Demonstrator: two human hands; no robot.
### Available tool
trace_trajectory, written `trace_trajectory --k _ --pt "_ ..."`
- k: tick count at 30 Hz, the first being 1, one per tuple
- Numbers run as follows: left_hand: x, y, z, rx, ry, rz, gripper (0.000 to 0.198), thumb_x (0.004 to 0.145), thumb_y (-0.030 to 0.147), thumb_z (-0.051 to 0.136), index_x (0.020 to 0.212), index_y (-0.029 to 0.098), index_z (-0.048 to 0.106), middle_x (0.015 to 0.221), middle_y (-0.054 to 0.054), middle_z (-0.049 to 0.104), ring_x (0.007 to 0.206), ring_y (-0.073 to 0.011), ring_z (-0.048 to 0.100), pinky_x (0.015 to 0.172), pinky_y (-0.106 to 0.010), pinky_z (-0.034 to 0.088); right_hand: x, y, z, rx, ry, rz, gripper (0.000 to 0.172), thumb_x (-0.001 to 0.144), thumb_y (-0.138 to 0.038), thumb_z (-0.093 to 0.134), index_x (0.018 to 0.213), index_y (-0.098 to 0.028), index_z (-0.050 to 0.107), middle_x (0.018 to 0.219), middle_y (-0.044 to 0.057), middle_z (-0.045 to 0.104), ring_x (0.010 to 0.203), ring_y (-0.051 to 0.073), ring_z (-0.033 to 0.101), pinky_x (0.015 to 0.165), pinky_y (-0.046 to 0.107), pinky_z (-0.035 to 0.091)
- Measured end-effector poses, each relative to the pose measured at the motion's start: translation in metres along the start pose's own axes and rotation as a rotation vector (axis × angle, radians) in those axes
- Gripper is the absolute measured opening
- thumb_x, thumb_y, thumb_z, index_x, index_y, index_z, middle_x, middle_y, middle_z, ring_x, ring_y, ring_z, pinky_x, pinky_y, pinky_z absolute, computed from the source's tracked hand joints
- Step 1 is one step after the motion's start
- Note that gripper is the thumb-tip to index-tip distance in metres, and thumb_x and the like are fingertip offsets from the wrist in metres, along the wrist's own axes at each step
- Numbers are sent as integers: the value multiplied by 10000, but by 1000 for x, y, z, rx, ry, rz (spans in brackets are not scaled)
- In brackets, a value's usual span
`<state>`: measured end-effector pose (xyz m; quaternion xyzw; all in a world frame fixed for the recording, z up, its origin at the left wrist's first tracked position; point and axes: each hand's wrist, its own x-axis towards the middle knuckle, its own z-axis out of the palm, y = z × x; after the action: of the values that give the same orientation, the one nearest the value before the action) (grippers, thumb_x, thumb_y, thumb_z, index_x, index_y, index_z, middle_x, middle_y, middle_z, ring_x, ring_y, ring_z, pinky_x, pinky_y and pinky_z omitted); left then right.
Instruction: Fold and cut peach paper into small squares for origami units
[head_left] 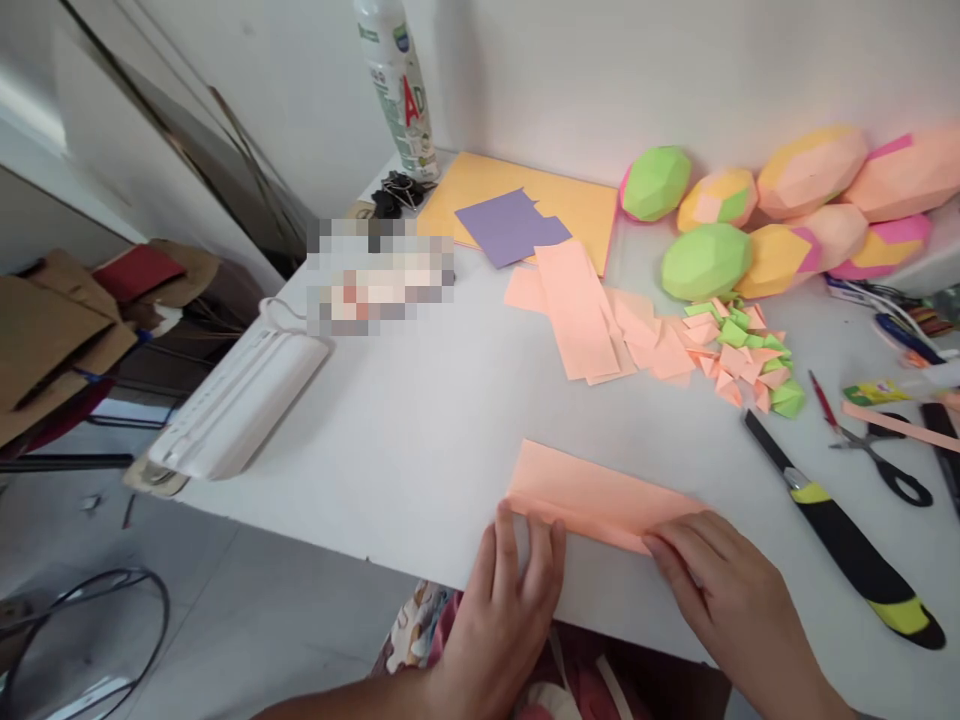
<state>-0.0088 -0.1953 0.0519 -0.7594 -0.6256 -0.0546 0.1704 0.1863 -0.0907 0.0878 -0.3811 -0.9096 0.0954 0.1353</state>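
A rectangular strip of peach paper (600,490) lies on the table close to its front edge, with a crease along the near side. My left hand (517,575) grips the strip's near edge toward its left end, fingertips pressed on the fold. At the right end, my right hand (724,575) pinches the near edge between thumb and fingers, covering that corner. Beyond the strip lie more peach paper strips (577,315), overlapping. Beside them is a pile of small folded paper pieces (742,355), peach and green.
Right of my hands lie a black-and-yellow knife (847,540) and scissors (881,455). Several faceted paper shapes (705,260) line the back right. Purple paper (510,225) rests on orange sheets (450,195). A white device (240,400) and a spray can (401,95) stand left.
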Motion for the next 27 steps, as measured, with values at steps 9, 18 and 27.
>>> trace_trajectory --k 9,18,27 --pt "-3 1 6 32 -10 16 554 758 139 460 1301 34 418 1215 -203 528 1103 -364 571 845 -429 506 -35 -3 9 61 129 232 133 913 -195 525 781 -195 524 722 34 565 701 174 481 675 332 373" --pt "-2 0 1 -33 -35 48 513 804 115 400 1301 -12 416 1197 -213 528 1140 -369 528 955 -483 453 -36 -7 12 47 194 272 202 924 -255 533 732 -192 530 691 11 561 672 158 484 649 307 364" --pt "4 -5 6 -88 -47 177 550 777 128 452 1322 91 387 1128 -162 519 1103 -365 528 949 -532 456 -41 -10 16 28 260 343 193 906 -263 574 729 -192 546 677 4 581 659 151 504 643 302 390"
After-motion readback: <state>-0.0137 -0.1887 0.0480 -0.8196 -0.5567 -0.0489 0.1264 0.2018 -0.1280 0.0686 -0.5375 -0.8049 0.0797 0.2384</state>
